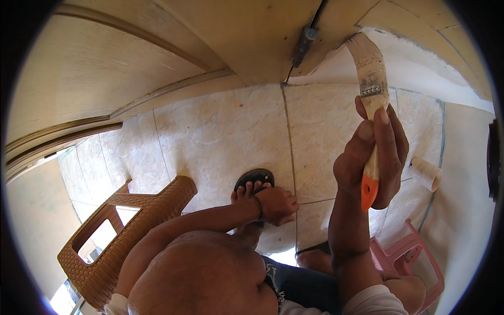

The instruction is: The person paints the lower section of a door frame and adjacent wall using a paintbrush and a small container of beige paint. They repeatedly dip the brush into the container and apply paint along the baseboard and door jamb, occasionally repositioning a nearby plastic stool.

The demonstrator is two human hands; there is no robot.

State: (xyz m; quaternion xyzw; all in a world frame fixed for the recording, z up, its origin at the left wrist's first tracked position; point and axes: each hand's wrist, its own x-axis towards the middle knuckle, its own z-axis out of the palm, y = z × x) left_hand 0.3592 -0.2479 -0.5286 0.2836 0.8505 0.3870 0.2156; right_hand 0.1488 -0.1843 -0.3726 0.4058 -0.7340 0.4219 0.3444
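Note:
My right hand [395, 144] is closed around the wooden handle of a paintbrush [374, 73], whose butt end is orange. The brush stands bristles up, and its pale, paint-coated bristles bend against the edge of the cream door frame [386, 16]. Beside the bristles runs a white wall surface [336, 68]. Lower down, my left hand [277, 206] is curled closed over my foot in a dark sandal [256, 177]. Its palm is turned away, so anything inside it is hidden. A dark band circles that wrist.
A cream panelled door [173, 31] with a grey hinge [304, 46] spans the top. On the left stands a brown woven-pattern plastic stool [157, 207]. A pink plastic stool [391, 254] is at lower right, near a beige cylindrical roll [426, 174] on the tiled floor [226, 126].

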